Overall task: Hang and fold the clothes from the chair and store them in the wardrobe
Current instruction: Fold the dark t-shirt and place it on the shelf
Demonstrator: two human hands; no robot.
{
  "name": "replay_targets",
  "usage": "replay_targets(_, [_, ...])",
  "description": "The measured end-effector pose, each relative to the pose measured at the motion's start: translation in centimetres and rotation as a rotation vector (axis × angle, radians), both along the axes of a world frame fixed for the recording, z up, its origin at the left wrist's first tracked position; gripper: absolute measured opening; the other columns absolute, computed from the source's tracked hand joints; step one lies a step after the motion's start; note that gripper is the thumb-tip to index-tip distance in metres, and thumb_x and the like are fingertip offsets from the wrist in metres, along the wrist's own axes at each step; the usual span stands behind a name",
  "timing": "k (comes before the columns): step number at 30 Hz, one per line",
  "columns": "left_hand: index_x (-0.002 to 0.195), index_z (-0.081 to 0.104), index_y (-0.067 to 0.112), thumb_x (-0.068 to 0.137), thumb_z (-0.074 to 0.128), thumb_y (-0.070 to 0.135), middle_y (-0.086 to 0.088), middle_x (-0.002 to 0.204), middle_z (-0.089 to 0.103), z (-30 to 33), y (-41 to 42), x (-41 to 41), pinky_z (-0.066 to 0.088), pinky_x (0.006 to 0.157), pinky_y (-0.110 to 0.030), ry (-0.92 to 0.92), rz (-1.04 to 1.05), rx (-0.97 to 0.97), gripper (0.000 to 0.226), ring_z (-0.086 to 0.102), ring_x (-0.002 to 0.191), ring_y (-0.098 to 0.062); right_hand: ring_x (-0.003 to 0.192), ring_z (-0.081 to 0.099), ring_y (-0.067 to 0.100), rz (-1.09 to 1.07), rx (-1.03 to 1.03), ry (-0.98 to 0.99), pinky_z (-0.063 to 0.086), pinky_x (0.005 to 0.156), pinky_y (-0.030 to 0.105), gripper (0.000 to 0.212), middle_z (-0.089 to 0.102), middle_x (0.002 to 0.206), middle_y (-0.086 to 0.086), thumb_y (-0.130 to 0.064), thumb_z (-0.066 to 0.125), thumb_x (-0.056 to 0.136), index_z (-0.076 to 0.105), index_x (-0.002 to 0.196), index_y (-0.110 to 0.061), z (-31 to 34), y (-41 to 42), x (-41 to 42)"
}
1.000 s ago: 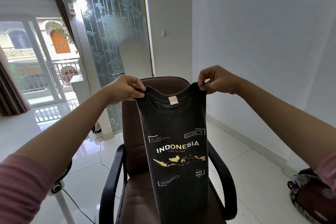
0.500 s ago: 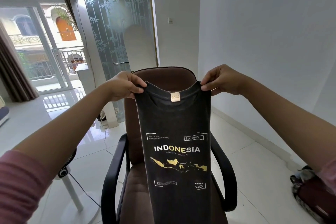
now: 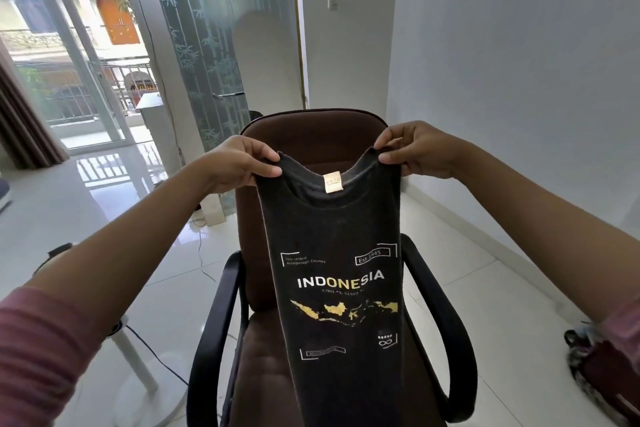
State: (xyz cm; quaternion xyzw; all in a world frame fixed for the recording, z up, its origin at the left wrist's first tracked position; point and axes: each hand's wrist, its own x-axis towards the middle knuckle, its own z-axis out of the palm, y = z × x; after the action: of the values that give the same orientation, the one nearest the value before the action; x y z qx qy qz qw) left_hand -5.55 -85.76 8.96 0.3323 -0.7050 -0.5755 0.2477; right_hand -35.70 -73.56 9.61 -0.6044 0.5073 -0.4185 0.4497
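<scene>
Both arms reach forward; the left hand (image 3: 239, 163) and right hand (image 3: 415, 149) each pinch a shoulder of the black T-shirt (image 3: 337, 270) at mid-frame. Folded narrow, it hangs lengthwise straight down, collar up, before the brown office chair (image 3: 311, 128).

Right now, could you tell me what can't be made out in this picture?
Head view only:
- Black T-shirt: its hem is cut off by the bottom edge; sleeves are out of sight behind the panel.
- Neck label: print too small to read.
- Chair: seat and backrest largely hidden by the shirt.
- Bag: cut off by the right edge.
- Wardrobe: not in view.
</scene>
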Motion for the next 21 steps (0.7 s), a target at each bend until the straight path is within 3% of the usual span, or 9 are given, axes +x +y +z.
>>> replay_targets(7, [0.071, 0.055, 0.01, 0.075, 0.062, -0.012, -0.001, 0.072, 0.062, 0.3, -6.4, -2.4, 0.057, 0.065, -0.022, 0.031, -0.035, -0.003, 0.024, 0.066, 0.072, -0.013, 0.066, 0.066, 0.011, 0.009, 0.083, -0.005, 0.057, 0.057, 0.024, 0.023, 0.065, 0.07, 0.001, 0.011, 0.051, 0.089, 0.055, 0.083, -0.011, 1.0, -6.6, -1.6])
replay_targets(12, [0.067, 0.049, 0.012, 0.064, 0.071, -0.007, -0.004, 0.073, 0.057, 0.5, -9.6, -3.6, 0.055, 0.066, -0.023, 0.074, -0.115, 0.005, 0.029, 0.063, 0.073, -0.016, 0.072, 0.064, 0.012, 0.003, 0.073, -0.043, 0.057, 0.06, 0.025, 0.025, 0.062, 0.078, 0.002, 0.01, 0.047, 0.092, 0.054, 0.084, -0.013, 0.9, -10.0, -2.0])
replay_targets(17, [0.066, 0.045, 0.012, 0.065, 0.067, -0.001, -0.004, 0.073, 0.055, 0.3, -10.5, -3.4, 0.055, 0.068, -0.023, 0.085, -0.125, -0.016, 0.026, 0.063, 0.072, -0.015, 0.082, 0.06, 0.017, -0.02, 0.027, -0.08, 0.056, 0.061, 0.023, 0.026, 0.056, 0.088, 0.007, 0.009, 0.045, 0.093, 0.053, 0.085, -0.014, 0.2, -11.3, -1.6])
replay_targets(21, [0.066, 0.045, 0.012, 0.066, 0.066, -0.001, -0.001, 0.066, 0.054, -0.5, -9.0, -2.6, 0.053, 0.061, -0.019, 0.027, -0.154, -0.033, 0.025, 0.06, 0.066, -0.011, 0.079, 0.06, 0.015, 0.011, 0.032, -0.072, 0.055, 0.06, 0.022, 0.025, 0.056, 0.087, 0.006, 0.009, 0.045, 0.093, 0.052, 0.084, -0.014, -0.9, -10.1, -0.9])
